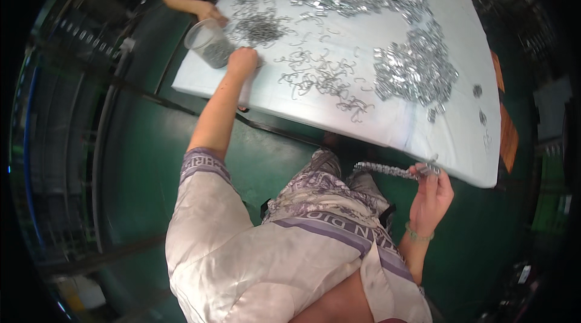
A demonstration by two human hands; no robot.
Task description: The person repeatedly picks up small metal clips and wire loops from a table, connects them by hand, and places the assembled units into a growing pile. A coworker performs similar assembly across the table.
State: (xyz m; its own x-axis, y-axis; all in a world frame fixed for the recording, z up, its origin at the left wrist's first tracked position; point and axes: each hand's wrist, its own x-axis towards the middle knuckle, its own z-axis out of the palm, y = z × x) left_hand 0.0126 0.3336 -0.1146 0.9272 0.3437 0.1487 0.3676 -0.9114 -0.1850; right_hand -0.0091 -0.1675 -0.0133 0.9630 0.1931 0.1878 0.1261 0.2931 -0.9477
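The head view looks from the person's head, through the left of two side-by-side fisheye cameras, steeply down and forward. The person's shirt (242, 262) fills much of the bottom at close range, and the white table (448, 141) reaches away toward the top, farther off. Straight edges bow toward the rim, where the corners go black

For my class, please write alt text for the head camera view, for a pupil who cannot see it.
A person's right hand holds a strip of metal pieces by a white table, their left hand next to a clear plastic tub. Shiny metal parts and thin bent wires lie in piles on the table; a co-worker's hand is near the tub.
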